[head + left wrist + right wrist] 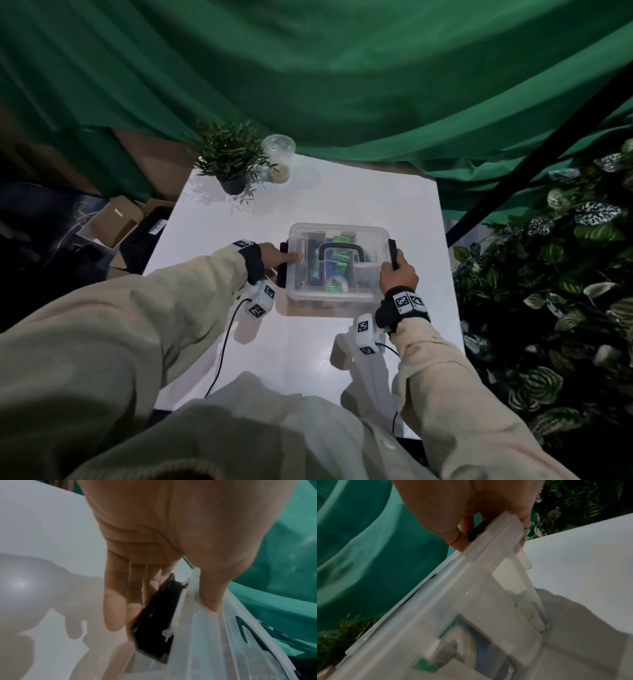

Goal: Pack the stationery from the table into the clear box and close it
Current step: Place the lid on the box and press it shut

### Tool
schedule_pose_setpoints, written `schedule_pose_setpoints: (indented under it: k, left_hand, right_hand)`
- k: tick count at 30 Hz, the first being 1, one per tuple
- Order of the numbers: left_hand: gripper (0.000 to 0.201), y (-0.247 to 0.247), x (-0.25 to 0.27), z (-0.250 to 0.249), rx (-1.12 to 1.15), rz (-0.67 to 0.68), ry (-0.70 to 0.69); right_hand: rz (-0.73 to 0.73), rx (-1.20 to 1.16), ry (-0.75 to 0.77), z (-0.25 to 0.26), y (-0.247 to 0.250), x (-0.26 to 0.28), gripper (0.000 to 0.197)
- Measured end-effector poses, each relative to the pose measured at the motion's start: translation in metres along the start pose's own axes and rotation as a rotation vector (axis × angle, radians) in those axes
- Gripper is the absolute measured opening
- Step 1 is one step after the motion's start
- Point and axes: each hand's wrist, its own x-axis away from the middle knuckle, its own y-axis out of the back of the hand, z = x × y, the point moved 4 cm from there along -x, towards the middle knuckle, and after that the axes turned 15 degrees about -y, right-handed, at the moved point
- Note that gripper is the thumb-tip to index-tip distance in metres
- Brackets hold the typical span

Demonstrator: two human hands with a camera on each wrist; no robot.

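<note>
The clear box (337,263), stiff, slick and light-looking, is best held at its black side latches, 9 and 3 o'clock: left hand (274,253) spread with thumb on the lid, right hand (399,272) pinching the latch (393,253).

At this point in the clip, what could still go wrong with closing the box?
The left latch stands swung out from the clear box, so that side may stay unlocked. The right hand grips the right latch while the left hand only presses the lid; uneven force could slide the box.
</note>
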Motion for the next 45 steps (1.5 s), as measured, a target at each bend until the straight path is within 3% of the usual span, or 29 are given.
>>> schedule_pose_setpoints:
  k: [5, 11, 13, 17, 23, 30, 35, 39, 45]
  left_hand:
    - [0.044, 0.0, 0.009, -0.003, 0.037, -0.059, -0.02]
    - [0.059, 0.0, 0.004, 0.002, -0.096, -0.07, -0.063]
    - [0.063, 0.005, 0.003, -0.004, -0.202, -0.099, -0.075]
    - [0.05, 0.016, 0.006, -0.025, -0.399, -0.258, -0.089]
    - [0.059, 0.005, -0.005, -0.029, -0.405, -0.241, -0.041]
    - [0.029, -0.002, -0.007, -0.047, -0.573, -0.266, -0.09]
    - [0.029, -0.003, -0.009, -0.05, -0.595, -0.264, -0.122]
    - [0.041, 0.001, -0.012, -0.044, -0.535, -0.191, -0.132]
    - [0.038, 0.013, -0.011, -0.035, -0.333, -0.271, -0.182]
  right_hand:
    - [-0.067, 0.081, -0.024, 0.007, -0.006, 0.005, 0.052]
    - [0.013, 0.025, 0.077, 0.002, 0.008, 0.006, 0.047]
    - [0.053, -0.035, 0.053, -0.002, 0.012, 0.005, 0.047]
    - [0.081, -0.149, -0.006, -0.011, 0.011, 0.0, 0.044]
    - [0.068, -0.202, -0.072, -0.016, 0.007, -0.001, 0.039]
    - [0.079, -0.232, -0.103, -0.014, 0.007, -0.007, 0.036]
    - [0.074, -0.264, -0.106, -0.011, 0.009, -0.008, 0.035]
    - [0.144, -0.358, -0.079, -0.017, 0.006, -0.004, 0.044]
    - [0.177, -0.447, -0.114, -0.021, 0.005, 0.009, 0.053]
